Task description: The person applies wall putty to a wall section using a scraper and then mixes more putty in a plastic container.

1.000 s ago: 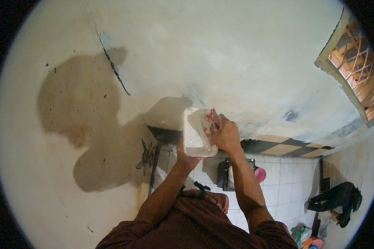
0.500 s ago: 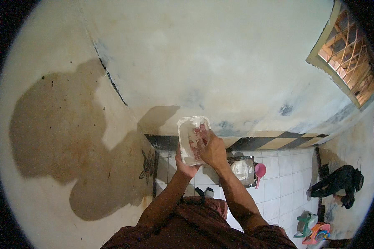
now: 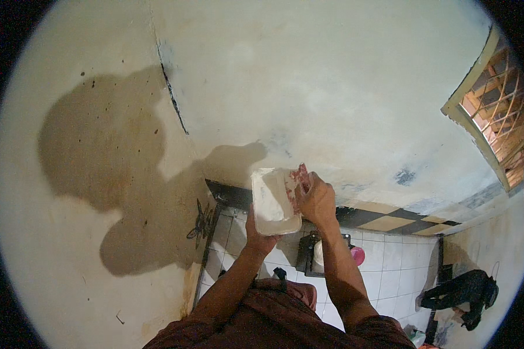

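Observation:
My left hand (image 3: 259, 236) grips a white rectangular tub (image 3: 278, 228) from its left side and underneath; most of its fingers are hidden. Inside the tub lies a smooth white paste (image 3: 269, 195). Closed round a red putty spreader (image 3: 291, 185) smeared with white, my right hand (image 3: 318, 200) is at the tub's right edge. The spreader's blade is tilted at that edge, partly over the paste. Both hands are held up in front of a patchy, pale wall (image 3: 332, 104).
Below my right forearm, a dark tray (image 3: 305, 256) with something white sits on the white tiled floor (image 3: 384, 250), beside a pink dipper (image 3: 358, 255). Black and cream tiles (image 3: 390, 220) line the wall's foot. Dark clothing (image 3: 463, 296) hangs at right, below a barred window (image 3: 498, 107).
My right hand has drawn the spreader from inside the tub to its right edge and up, turning the blade. More white paste shows. The whole view has shifted slightly.

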